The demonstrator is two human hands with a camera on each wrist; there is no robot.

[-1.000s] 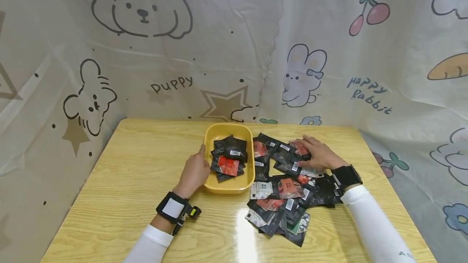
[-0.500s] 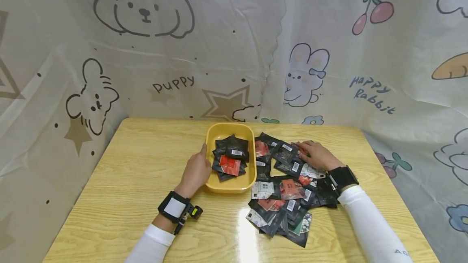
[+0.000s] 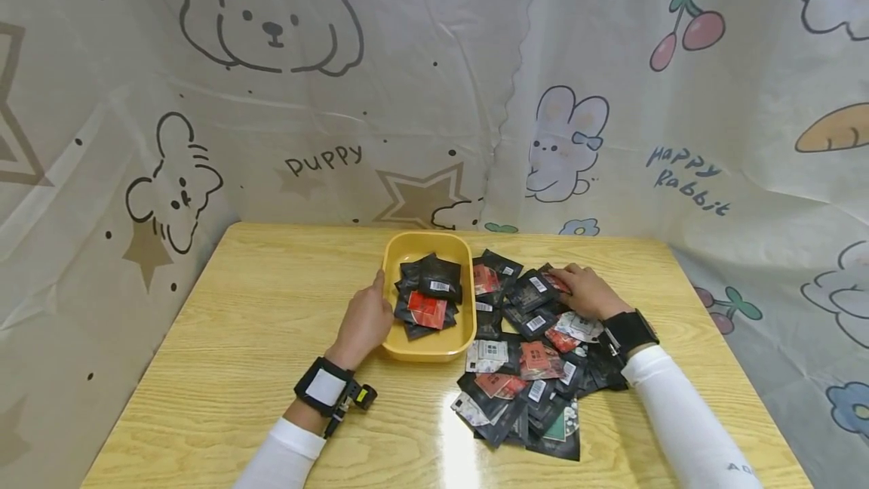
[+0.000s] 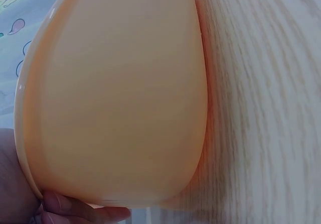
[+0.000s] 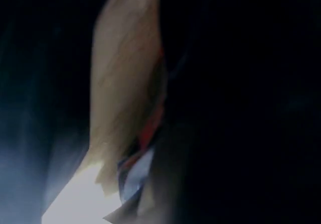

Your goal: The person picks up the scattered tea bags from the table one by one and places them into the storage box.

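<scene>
A yellow plastic tub (image 3: 429, 355) stands mid-table with several small black packets (image 3: 440, 278) inside, one with a red label. My left hand (image 3: 364, 321) grips the tub's left side; in the left wrist view its fingers (image 4: 75, 211) curl beneath the rim. At the far right of the loose pile (image 3: 536, 361), my right hand (image 3: 589, 293) pinches a red-labelled black packet (image 3: 558, 283), thumb and fingers drawn together around it. The right wrist view is dark and mostly blocked, with a strip of red packet (image 5: 150, 126) beside the hand.
Loose black packets with red, white and green labels overlap right of the tub, some against its side. The light wood table (image 3: 258, 285) meets a printed cloth (image 3: 305, 112) behind. Light glares off the table near the front (image 3: 458, 436).
My right hand has shifted slightly left and its fingers have closed in on the red-labelled packet. Neighbouring packets have turned and slid a little. My left hand stays at the tub.
</scene>
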